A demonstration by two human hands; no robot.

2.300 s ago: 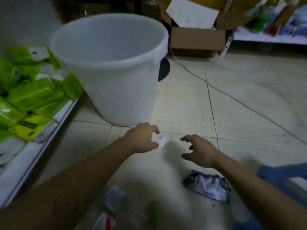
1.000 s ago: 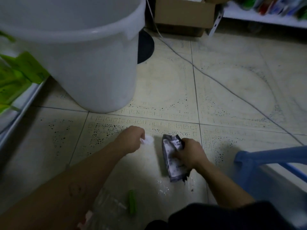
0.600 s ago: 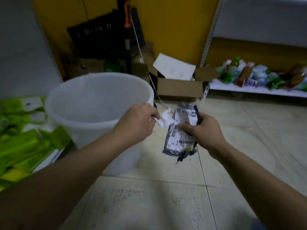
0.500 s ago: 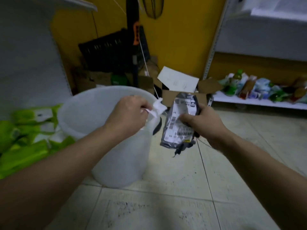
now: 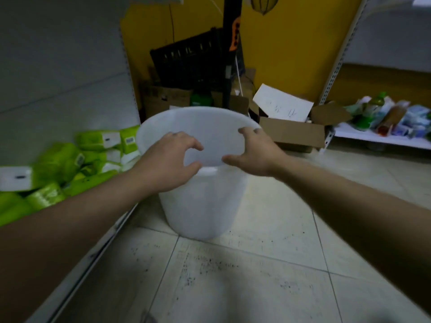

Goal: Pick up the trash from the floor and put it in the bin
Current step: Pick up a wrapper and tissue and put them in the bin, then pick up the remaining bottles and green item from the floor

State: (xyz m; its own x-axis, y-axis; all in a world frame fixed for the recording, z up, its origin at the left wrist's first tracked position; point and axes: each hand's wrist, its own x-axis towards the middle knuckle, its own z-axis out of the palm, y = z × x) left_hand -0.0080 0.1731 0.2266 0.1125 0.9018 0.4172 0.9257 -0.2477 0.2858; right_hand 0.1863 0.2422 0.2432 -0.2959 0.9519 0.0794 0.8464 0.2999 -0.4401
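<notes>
A white plastic bin (image 5: 200, 206) stands on the tiled floor in front of me. My left hand (image 5: 171, 163) hovers over the near rim of the bin, fingers loosely spread and holding nothing. My right hand (image 5: 254, 152) hovers over the bin's right side, fingers also spread and empty. The white scrap and the grey wrapper are not in sight; the inside of the bin is hidden by my hands and its wall.
Green packs (image 5: 63, 169) lie on a low shelf at the left. Cardboard boxes (image 5: 291, 134) and a black crate (image 5: 193, 61) stand behind the bin against a yellow wall. A shelf with packaged goods (image 5: 387, 120) runs at the right.
Both hands were holding trash above the bin, a white scrap in the left and a grey wrapper in the right. Now both hands are empty and spread over the bin.
</notes>
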